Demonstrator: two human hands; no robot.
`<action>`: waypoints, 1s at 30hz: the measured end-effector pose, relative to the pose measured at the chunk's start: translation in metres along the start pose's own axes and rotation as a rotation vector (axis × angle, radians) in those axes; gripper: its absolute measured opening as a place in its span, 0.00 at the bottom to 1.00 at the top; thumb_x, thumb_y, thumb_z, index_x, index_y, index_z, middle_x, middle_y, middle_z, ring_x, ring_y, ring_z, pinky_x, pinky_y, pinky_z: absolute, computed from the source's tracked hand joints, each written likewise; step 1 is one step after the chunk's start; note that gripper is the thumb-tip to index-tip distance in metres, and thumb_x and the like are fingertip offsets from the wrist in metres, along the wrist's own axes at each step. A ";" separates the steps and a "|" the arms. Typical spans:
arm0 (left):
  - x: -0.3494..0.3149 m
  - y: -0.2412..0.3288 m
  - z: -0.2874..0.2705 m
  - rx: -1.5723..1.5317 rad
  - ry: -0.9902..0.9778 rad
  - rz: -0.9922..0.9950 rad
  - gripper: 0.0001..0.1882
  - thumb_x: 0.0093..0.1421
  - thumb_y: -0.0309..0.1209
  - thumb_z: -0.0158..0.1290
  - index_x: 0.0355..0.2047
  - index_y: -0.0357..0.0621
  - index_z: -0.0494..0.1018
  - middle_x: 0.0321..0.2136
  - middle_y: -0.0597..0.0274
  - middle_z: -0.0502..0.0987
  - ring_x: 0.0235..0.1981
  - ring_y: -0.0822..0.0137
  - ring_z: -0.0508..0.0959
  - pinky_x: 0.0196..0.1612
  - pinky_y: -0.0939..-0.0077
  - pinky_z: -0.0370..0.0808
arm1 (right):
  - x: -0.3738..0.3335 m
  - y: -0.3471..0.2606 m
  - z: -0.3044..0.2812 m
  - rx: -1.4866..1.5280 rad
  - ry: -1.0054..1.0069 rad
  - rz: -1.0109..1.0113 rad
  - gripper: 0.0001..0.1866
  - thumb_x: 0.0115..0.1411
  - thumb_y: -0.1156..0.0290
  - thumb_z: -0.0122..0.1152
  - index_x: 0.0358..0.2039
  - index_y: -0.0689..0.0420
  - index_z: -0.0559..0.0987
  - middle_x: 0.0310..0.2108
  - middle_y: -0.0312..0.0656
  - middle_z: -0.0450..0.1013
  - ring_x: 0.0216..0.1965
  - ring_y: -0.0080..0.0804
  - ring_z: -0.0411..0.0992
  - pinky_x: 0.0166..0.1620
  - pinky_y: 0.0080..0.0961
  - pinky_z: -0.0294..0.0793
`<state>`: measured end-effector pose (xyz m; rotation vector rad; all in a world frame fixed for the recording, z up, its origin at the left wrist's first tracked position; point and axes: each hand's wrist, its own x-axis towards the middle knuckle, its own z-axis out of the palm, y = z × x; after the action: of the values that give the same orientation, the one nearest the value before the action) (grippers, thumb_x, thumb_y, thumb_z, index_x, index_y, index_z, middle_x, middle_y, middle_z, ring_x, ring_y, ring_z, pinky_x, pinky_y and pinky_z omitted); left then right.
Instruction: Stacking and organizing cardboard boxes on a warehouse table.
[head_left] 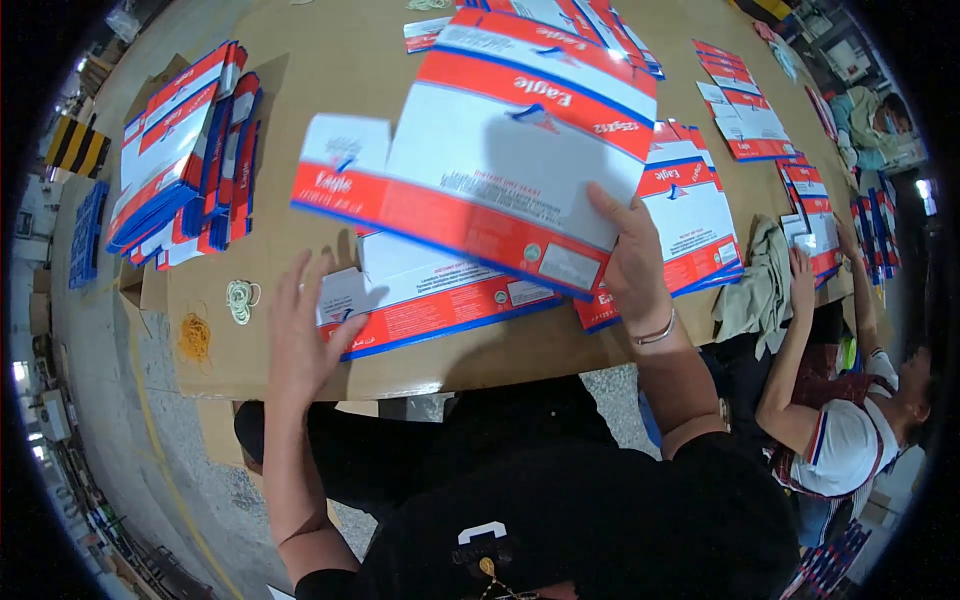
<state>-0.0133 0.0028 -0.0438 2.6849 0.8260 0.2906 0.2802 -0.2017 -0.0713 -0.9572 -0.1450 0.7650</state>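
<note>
My right hand (635, 250) grips a flat red, white and blue printed carton sheet (500, 140) by its right edge, thumb on top. The sheet is raised and tilted above the table. Beneath it lies another carton sheet (430, 310) of the same print, partly covered. Next to that sheet's left end, my left hand (310, 325) is open, fingers spread, holding nothing. Right of the raised sheet is a pile of like sheets (690, 215).
Tall stacks of folded cartons (180, 150) stand at the left. Near them lie a white string bundle (241, 300) and orange rubber bands (194, 337). A grey-green cloth (757, 280) hangs at the table's (440, 375) right edge. Co-workers (850, 420) handle cartons at right.
</note>
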 end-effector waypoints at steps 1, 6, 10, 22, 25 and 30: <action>-0.003 -0.011 0.013 -0.014 -0.039 -0.001 0.44 0.47 0.40 0.68 0.63 0.48 0.61 0.63 0.47 0.58 0.63 0.46 0.60 0.61 0.47 0.61 | 0.008 -0.003 0.000 -0.020 0.013 -0.020 0.25 0.60 0.73 0.60 0.56 0.61 0.66 0.51 0.46 0.71 0.50 0.37 0.72 0.55 0.36 0.71; -0.011 -0.025 0.034 0.093 -0.234 -0.097 0.50 0.44 0.45 0.69 0.65 0.50 0.57 0.65 0.49 0.56 0.65 0.44 0.56 0.61 0.39 0.59 | 0.051 -0.012 0.027 -0.022 0.174 -0.198 0.24 0.62 0.75 0.56 0.58 0.61 0.64 0.55 0.49 0.68 0.55 0.43 0.69 0.57 0.43 0.70; -0.008 -0.031 0.043 0.034 -0.302 -0.097 0.55 0.38 0.46 0.71 0.65 0.51 0.57 0.65 0.50 0.54 0.66 0.45 0.55 0.60 0.39 0.61 | 0.156 -0.018 -0.007 0.280 0.030 -0.259 0.21 0.66 0.75 0.51 0.58 0.63 0.63 0.56 0.52 0.67 0.57 0.49 0.68 0.58 0.52 0.70; -0.002 -0.029 0.039 0.143 -0.268 -0.104 0.53 0.34 0.47 0.72 0.61 0.51 0.62 0.59 0.48 0.64 0.60 0.44 0.63 0.58 0.53 0.69 | 0.132 0.025 0.020 -0.398 0.143 -0.183 0.28 0.60 0.70 0.60 0.59 0.59 0.65 0.50 0.47 0.70 0.47 0.38 0.72 0.47 0.35 0.73; 0.010 -0.021 0.035 0.151 -0.278 -0.120 0.52 0.34 0.47 0.71 0.61 0.51 0.63 0.59 0.51 0.65 0.60 0.45 0.64 0.57 0.54 0.70 | 0.061 0.034 0.003 -0.926 -0.098 -0.344 0.30 0.61 0.65 0.59 0.62 0.58 0.64 0.51 0.51 0.69 0.53 0.40 0.69 0.51 0.35 0.71; 0.009 -0.022 0.031 0.133 -0.281 -0.123 0.53 0.31 0.46 0.72 0.60 0.48 0.63 0.57 0.54 0.67 0.59 0.49 0.65 0.56 0.54 0.70 | 0.002 0.057 -0.007 -1.592 -0.387 -0.307 0.30 0.57 0.62 0.61 0.59 0.58 0.68 0.55 0.61 0.66 0.55 0.59 0.65 0.59 0.47 0.63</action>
<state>-0.0086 0.0177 -0.0791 2.6940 0.9441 -0.1734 0.2545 -0.1858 -0.1206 -2.1778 -1.3502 0.4284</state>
